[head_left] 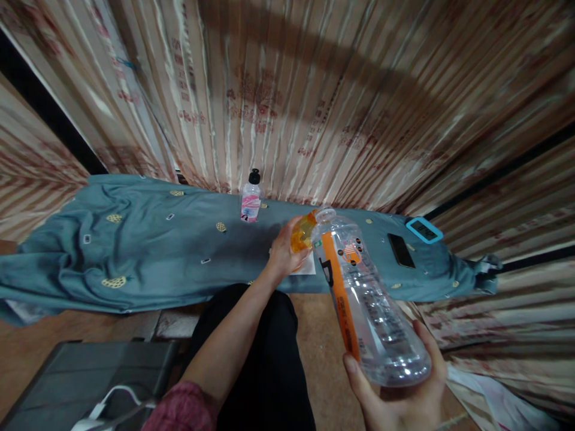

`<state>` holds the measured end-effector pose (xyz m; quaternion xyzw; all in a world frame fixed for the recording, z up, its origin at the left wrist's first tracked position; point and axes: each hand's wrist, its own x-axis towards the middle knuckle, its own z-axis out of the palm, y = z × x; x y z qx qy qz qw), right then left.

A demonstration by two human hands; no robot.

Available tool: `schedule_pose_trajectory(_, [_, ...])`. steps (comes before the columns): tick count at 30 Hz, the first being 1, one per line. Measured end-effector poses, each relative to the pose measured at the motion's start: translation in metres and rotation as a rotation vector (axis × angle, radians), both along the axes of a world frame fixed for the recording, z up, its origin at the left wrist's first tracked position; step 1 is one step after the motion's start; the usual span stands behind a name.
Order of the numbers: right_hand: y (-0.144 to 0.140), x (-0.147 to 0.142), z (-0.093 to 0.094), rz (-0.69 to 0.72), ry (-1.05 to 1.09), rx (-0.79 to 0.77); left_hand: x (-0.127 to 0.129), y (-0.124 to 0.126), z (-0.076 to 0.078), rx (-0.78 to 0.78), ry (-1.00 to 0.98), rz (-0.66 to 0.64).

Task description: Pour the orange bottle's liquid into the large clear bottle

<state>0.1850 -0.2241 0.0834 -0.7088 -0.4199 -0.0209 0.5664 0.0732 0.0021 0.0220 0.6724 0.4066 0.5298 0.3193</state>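
Observation:
My right hand (pixel 404 389) is wrapped round the base of a large clear plastic bottle (pixel 381 305) with an orange and white label. The bottle is tilted, its neck pointing away from me and to the left. My left hand (pixel 285 251) grips a small see-through amber container (pixel 303 233); its exact kind is unclear. The big bottle's mouth lies close against the rim of this container, and I cannot tell whether they touch. Under my left hand, a white sheet (pixel 308 266) shows in part on the cloth.
A pump-less small bottle with a black cap and pink label (pixel 250 200) stands on the blue-green cloth (pixel 148 251). To the right lie a dark phone (pixel 401 251) and a blue-framed digital display (pixel 424 229). Patterned curtains (pixel 278 96) hang behind. A grey box (pixel 94 380) stands lower left.

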Motion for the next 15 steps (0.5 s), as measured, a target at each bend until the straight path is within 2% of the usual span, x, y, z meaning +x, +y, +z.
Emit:
schedule_pose_trajectory(9, [0.000, -0.001, -0.002, 0.008, -0.037, 0.016, 0.000, 0.000, -0.002, -0.009, -0.015, -0.006])
schedule_pose_trajectory(15, [0.000, 0.012, -0.017, 0.033, -0.106, 0.079, 0.000, -0.002, 0.000, -0.031, -0.011, -0.011])
